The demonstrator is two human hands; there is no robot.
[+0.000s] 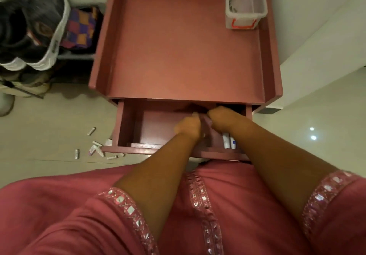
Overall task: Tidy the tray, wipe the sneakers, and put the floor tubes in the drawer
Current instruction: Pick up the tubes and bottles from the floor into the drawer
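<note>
Both hands reach into the open drawer (138,128), the left hand (188,129) and right hand (222,117) curled close together around something small and blurred; what they hold cannot be told. White tubes (229,141) stand in the drawer beside the right wrist. More tubes on the floor (95,148) lie left of the drawer front. Above, the tray (184,43) holds a clear plastic box (245,5). Sneakers (39,29) sit far left.

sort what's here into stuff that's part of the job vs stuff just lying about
Part of the job:
- open drawer, both hands inside
- tubes on the floor
- tubes already in the drawer
- sneakers
- tray top
- clear bin on the tray

Just lying about:
- checkered cloth
- shoe rack
</note>
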